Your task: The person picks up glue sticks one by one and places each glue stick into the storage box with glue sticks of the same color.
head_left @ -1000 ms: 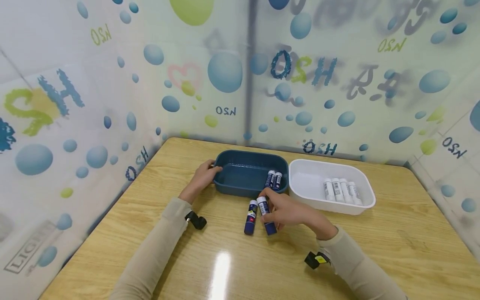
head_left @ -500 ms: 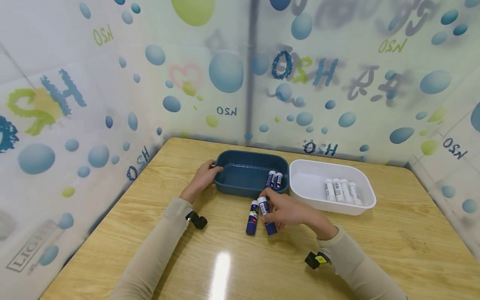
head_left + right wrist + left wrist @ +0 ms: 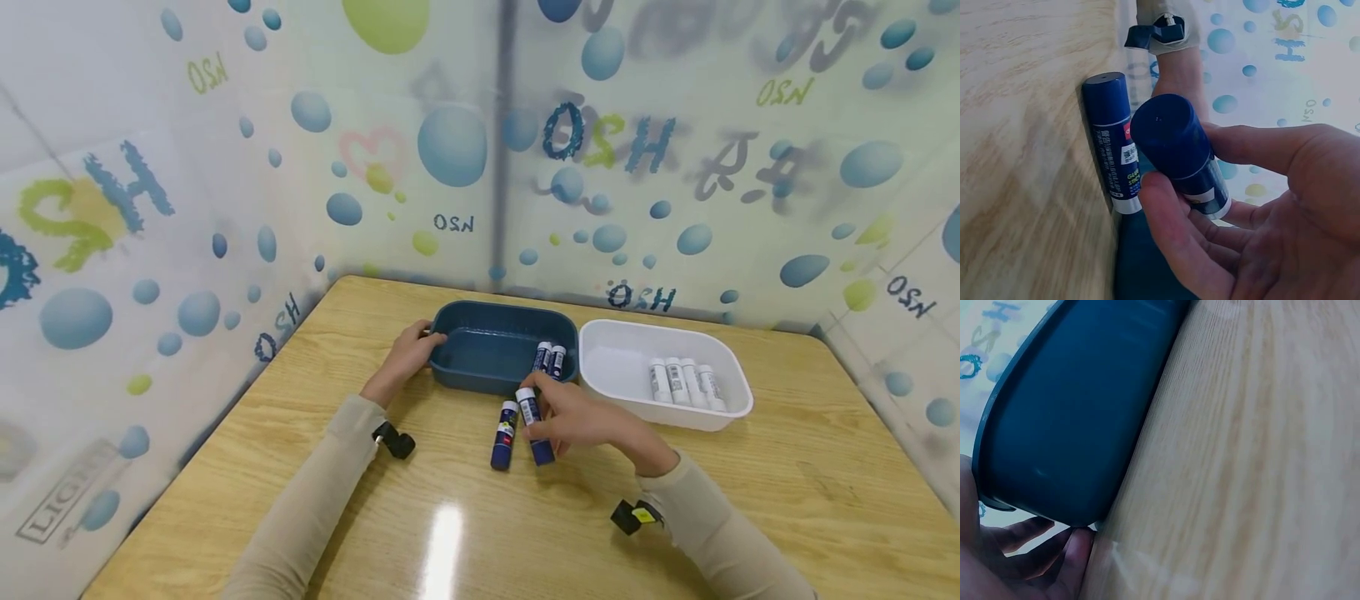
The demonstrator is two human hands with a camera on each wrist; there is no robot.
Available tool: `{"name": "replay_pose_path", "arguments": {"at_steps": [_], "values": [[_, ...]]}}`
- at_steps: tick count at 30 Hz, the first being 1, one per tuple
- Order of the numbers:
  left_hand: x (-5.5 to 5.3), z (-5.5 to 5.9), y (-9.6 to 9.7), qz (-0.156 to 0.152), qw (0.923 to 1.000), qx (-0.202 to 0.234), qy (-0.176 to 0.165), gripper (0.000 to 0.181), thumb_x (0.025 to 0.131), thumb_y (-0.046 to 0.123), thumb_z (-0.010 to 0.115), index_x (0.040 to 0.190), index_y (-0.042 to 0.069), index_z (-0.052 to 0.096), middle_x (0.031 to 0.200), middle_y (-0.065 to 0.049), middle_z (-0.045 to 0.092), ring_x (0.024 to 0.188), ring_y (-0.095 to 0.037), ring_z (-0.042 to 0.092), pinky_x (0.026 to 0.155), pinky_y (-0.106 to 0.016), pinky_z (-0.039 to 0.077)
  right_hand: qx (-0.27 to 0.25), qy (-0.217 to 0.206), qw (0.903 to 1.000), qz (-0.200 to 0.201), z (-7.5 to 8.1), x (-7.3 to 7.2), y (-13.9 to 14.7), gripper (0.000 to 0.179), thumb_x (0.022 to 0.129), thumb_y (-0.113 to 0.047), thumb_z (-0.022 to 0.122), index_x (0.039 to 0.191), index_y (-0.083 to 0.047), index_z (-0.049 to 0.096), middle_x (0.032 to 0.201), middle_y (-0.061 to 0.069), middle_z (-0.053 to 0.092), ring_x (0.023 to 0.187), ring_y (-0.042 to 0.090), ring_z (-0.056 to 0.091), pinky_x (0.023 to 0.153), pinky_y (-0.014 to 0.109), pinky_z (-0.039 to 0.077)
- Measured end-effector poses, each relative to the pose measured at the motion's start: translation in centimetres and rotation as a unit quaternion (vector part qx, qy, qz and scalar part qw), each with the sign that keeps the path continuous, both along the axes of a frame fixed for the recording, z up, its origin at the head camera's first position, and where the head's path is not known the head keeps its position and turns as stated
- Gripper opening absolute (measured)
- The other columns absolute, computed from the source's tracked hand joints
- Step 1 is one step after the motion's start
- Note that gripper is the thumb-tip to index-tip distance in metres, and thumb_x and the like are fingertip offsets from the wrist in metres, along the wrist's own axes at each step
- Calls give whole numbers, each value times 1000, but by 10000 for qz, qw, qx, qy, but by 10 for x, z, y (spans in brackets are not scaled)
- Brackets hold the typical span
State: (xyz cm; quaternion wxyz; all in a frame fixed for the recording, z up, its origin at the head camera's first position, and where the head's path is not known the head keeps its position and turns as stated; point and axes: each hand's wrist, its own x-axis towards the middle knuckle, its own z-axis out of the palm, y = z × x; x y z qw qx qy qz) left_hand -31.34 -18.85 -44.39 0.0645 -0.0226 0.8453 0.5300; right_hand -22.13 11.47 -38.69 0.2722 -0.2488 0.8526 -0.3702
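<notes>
My right hand [image 3: 577,414] pinches a blue glue stick with a white end [image 3: 535,429] between thumb and fingers, just in front of the dark blue bin [image 3: 461,381]. In the right wrist view that held glue stick [image 3: 1172,147] appears tilted and clear of the tabletop. Another blue glue stick [image 3: 504,437] lies on the table to its left, a small gap apart. At the bin's left end, my left hand [image 3: 405,358] holds the rim with the thumb over it. Fingers [image 3: 1075,559] touch the bin's outer end wall low down. Two blue glue sticks [image 3: 549,358] lie in the bin's right end.
A white bin [image 3: 615,358] stands against the blue bin's right side, with several white glue sticks [image 3: 684,383] in its right half. Both sit on a wooden table [image 3: 360,517]. Behind rises a patterned curtain [image 3: 637,208] with bubble prints.
The glue stick in my right hand has shifted up very slightly. The left hand still holds the bin's end, and the bins have not moved.
</notes>
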Motion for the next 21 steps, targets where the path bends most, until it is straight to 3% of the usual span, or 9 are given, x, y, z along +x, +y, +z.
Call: {"name": "replay_pose_path", "arguments": {"at_steps": [7, 16, 21], "values": [[-2, -1, -1, 6, 10000, -45, 57, 53, 107, 31, 51, 152, 4, 46, 144, -24, 55, 116, -34, 67, 82, -31, 58, 17, 68, 10000, 19, 10, -3, -3, 56, 98, -16, 70, 143, -9, 39, 98, 12, 67, 67, 20, 68, 63, 42, 62], [-4, -2, -3, -12, 10000, -15, 29, 54, 107, 32, 51, 153, 4, 44, 145, -24, 55, 117, -33, 66, 81, -30, 58, -12, 298, 9995, 43, 32, -9, -12, 54, 99, -16, 71, 141, -9, 38, 97, 13, 66, 68, 20, 68, 68, 43, 63], [-4, -3, -3, -27, 10000, -46, 14, 53, 107, 32, 52, 152, 5, 46, 146, -23, 55, 117, -32, 65, 80, -28, 57, 19, 501, 9987, 54, 50, -12, -19, 54, 99, -18, 70, 141, -10, 37, 101, 13, 66, 70, 24, 70, 65, 37, 62]]}}
